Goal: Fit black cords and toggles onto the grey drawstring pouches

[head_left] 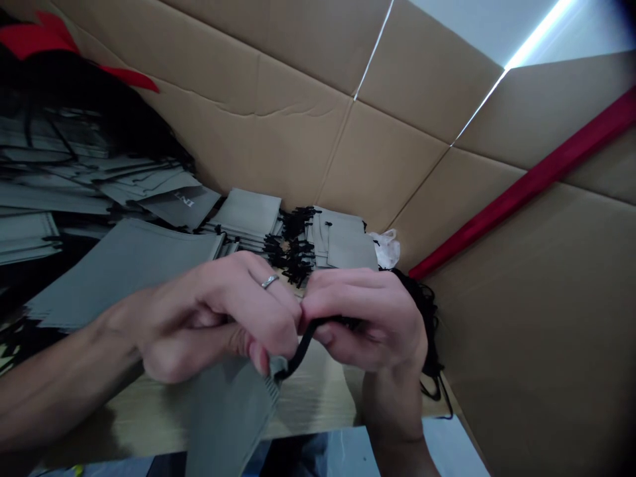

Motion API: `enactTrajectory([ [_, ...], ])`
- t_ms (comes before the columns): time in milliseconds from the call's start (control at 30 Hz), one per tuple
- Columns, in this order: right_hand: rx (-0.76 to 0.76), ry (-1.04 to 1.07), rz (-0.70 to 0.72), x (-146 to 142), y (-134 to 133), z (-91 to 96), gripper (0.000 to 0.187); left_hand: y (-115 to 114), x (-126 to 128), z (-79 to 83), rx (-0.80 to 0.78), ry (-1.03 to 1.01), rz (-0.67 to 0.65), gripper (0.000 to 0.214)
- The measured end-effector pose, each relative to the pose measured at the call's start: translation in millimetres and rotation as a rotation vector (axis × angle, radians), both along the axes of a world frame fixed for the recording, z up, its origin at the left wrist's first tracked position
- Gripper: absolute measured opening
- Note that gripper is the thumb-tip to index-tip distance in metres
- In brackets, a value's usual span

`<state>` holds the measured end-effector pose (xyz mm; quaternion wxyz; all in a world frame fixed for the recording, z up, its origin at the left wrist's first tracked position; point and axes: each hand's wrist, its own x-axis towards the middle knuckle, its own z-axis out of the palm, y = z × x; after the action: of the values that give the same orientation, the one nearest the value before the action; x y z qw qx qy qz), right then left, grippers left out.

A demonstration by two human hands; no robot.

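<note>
My left hand, with a ring on one finger, pinches the top corner of a grey fabric pouch that hangs down toward me. My right hand grips a black cord that runs into the pouch's corner by my left fingertips. The two hands meet fingertip to fingertip above a light wooden tabletop. A bunch of loose black cords lies under and behind my right hand.
Stacks of grey pouches with black drawstrings sit further back, more piles at the left. Cardboard walls enclose the table, with a red bar at right. A white scrap lies in the corner.
</note>
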<state>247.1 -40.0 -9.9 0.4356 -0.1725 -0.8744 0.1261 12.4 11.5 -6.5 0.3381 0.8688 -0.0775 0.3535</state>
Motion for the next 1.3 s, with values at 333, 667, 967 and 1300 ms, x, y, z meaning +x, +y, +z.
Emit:
enactTrajectory([
  [333,0.103,-0.182,-0.343,8,-2,16.4,0.013,14,-14,15.6,0.104,0.078,0.256,0.023],
  [667,0.243,-0.14,-0.336,-10,16,4.3,0.022,6,-5,13.3,-0.025,-0.008,0.209,0.032],
  [967,0.131,0.009,-0.069,-12,17,-5.0,0.029,6,-10,9.6,-0.081,-0.041,0.014,0.029],
  [1300,-0.081,-0.046,-0.177,3,12,8.7,0.033,12,-8,20.8,0.041,0.04,0.267,0.033],
])
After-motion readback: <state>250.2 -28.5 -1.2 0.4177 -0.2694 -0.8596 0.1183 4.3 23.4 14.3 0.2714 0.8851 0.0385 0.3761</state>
